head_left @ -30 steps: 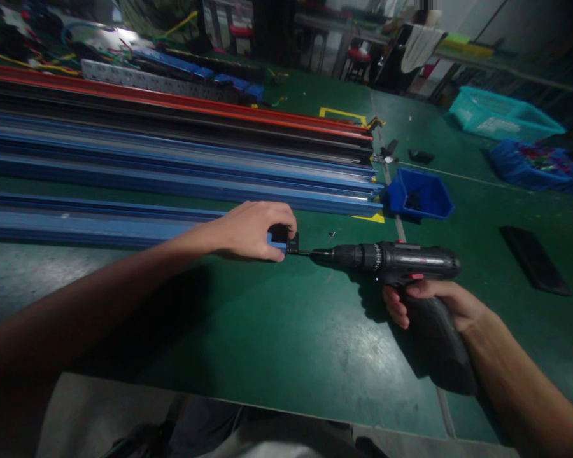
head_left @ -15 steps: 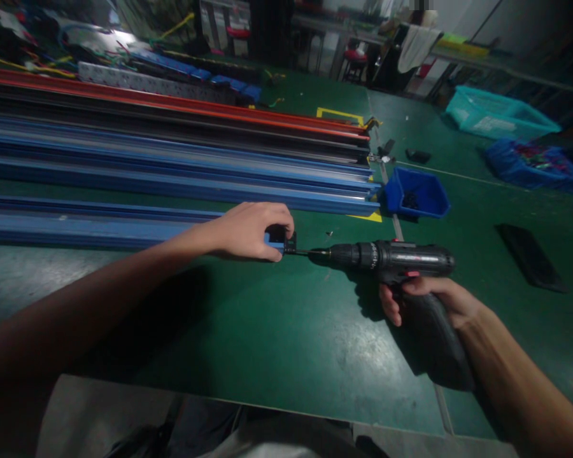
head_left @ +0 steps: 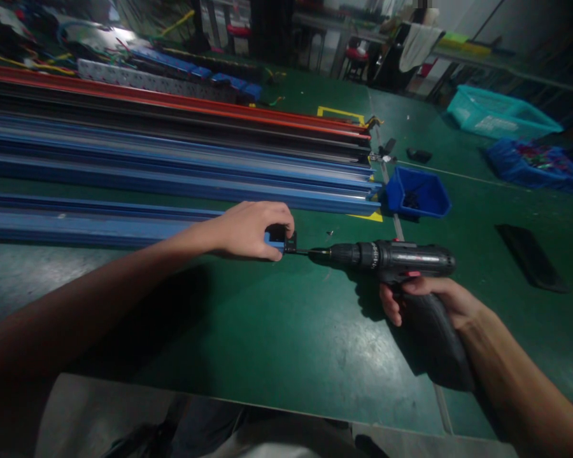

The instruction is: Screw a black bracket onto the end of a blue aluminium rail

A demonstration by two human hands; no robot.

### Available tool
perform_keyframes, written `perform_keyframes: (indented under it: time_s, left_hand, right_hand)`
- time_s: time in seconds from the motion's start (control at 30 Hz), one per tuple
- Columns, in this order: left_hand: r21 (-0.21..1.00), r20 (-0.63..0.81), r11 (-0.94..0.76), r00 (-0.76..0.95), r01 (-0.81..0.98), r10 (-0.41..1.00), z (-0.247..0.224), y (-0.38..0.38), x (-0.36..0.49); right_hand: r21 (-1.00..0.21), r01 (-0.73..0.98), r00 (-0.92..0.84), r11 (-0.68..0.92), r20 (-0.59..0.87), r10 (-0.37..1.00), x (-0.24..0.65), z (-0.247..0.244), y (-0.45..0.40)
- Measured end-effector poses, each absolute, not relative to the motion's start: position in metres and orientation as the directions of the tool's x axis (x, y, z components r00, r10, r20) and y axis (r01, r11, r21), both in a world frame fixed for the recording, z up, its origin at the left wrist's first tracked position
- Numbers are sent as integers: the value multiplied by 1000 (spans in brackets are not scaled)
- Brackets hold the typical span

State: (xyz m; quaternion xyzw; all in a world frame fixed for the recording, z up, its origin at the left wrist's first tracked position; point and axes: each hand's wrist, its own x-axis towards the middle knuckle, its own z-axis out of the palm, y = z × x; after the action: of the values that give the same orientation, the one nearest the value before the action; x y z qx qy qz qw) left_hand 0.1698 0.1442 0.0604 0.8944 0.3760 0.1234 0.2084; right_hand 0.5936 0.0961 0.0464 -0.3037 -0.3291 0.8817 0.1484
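My left hand [head_left: 255, 230] is closed around the right end of a blue metal profile [head_left: 95, 222] that lies along the green table. A small black end piece [head_left: 291, 242] sits at that end, between thumb and fingers. Gripped in my right hand [head_left: 439, 299] is a black cordless drill [head_left: 401, 259] with red details, lying level and pointing left. Its long thin bit [head_left: 302, 252] reaches the black end piece; whether a screw is there is too small to tell.
Behind my left hand lie more blue profiles [head_left: 181, 168], black ones and a red one [head_left: 172, 95]. A blue bin [head_left: 420, 194] with small dark parts stands past the drill. Farther right are a black flat object [head_left: 530, 257], a teal basket [head_left: 501, 114] and blue trays [head_left: 537, 164].
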Motion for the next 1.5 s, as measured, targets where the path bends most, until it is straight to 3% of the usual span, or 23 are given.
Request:
perform_keyframes:
  time_s: [0.9, 1.5]
  left_hand:
    - [423, 94, -702, 743, 573, 663, 61, 143, 165]
    - [426, 77, -672, 716, 606, 694, 63, 142, 170]
  right_hand:
    - [-655, -48, -751, -755, -474, 459, 594, 46, 97]
    - [-668, -45, -758, -743, -461, 461, 596, 45, 96]
